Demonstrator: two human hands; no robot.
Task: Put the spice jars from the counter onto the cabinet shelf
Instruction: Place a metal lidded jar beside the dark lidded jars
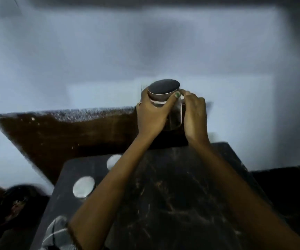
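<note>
Head view is showing both hands wrapping one spice jar (165, 103) from opposite sides, probably because two hands are steadying it while it is being set at the shelf's edge. Left hand (151, 114) is curling round the jar just under the dark lid (164, 88), its thumb, with a green-painted nail, lying across the front. Right hand (195, 114) is cupping the other side, fingers bending against the glass. Between the two palms the jar is standing upright, right over the speckled front edge of the brown shelf (64, 130); whether its base is resting on the board I cannot tell, for the picture is blurring. Nearer the person, two more jars with pale lids (83, 186) (113, 161) are waiting on the dark counter (172, 195), beside the left forearm, well apart from both hands
</note>
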